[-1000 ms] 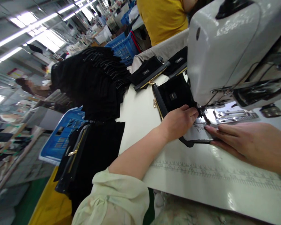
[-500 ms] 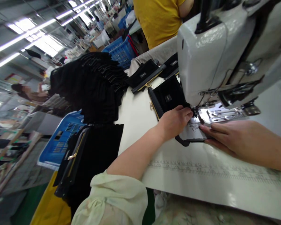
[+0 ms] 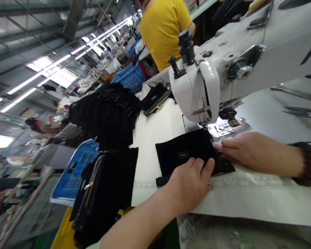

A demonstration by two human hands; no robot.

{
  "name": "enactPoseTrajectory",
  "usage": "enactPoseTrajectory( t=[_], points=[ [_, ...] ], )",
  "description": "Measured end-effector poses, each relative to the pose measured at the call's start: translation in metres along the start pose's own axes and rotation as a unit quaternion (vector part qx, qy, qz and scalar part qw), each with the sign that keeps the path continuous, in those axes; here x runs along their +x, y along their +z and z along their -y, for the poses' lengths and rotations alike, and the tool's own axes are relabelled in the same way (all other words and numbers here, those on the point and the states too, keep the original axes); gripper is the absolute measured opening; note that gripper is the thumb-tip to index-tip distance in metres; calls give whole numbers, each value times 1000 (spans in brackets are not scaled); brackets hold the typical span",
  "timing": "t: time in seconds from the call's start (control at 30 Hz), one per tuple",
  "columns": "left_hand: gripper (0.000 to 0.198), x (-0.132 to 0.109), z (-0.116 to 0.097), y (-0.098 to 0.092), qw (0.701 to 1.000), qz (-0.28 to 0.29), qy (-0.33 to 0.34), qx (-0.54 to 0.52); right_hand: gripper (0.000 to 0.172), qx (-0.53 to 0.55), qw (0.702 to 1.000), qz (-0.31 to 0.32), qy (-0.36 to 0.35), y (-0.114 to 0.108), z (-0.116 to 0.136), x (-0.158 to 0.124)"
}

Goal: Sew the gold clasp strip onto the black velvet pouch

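Observation:
A black fabric pouch [image 3: 171,152] with a small label lies on the sewing table, its upper right edge by the needle of the white sewing machine [image 3: 197,93]. Along its near side runs a dark band, partly covered by my left hand [image 3: 189,183]. The fingers of that hand are bent and closed on the pouch's near edge, below the label. My right hand [image 3: 245,148] pinches the pouch's right edge, just in front of the machine's metal plate [image 3: 229,128]. Its fingertips are partly hidden against the dark cloth.
Two black pouches with gold zips [image 3: 157,100] lie behind the machine head. A tall stack of black pieces [image 3: 103,114] stands at left, above a blue crate [image 3: 67,180]. More black pouches [image 3: 111,186] hang by the table's left edge. Scissors [image 3: 303,112] lie right; a person in yellow [image 3: 164,31] is beyond.
The pouch has turned, with its banded edge now toward me, and moved nearer. My left hand has shifted to that near edge; my right hand now grips its right side. The view has swung right.

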State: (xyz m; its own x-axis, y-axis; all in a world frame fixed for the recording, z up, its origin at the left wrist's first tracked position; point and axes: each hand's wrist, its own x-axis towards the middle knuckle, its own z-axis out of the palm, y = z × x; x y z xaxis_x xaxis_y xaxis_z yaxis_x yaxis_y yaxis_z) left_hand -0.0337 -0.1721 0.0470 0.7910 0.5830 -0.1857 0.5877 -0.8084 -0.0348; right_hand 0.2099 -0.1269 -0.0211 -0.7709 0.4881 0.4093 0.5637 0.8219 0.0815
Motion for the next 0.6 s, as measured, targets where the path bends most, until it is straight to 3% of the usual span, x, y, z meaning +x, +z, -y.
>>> enactPoseTrajectory(
  t=[0.17, 0.3, 0.47, 0.6],
  points=[
    [49, 3, -1, 6, 995, -54, -13, -78, 38, 24, 999, -14, -26, -6, -2, -4],
    [41, 6, 11, 11, 980, -129, -14, -151, 45, 43, 999, 3, 13, -4, 1, -4],
    [33, 19, 22, 17, 939, -255, -33, -227, 23, 40, 997, 36, 57, -4, 11, 1],
    [33, 38, 35, 21, 932, -309, -14, -190, 29, 18, 997, 47, 62, -4, 14, 0]
  ],
)
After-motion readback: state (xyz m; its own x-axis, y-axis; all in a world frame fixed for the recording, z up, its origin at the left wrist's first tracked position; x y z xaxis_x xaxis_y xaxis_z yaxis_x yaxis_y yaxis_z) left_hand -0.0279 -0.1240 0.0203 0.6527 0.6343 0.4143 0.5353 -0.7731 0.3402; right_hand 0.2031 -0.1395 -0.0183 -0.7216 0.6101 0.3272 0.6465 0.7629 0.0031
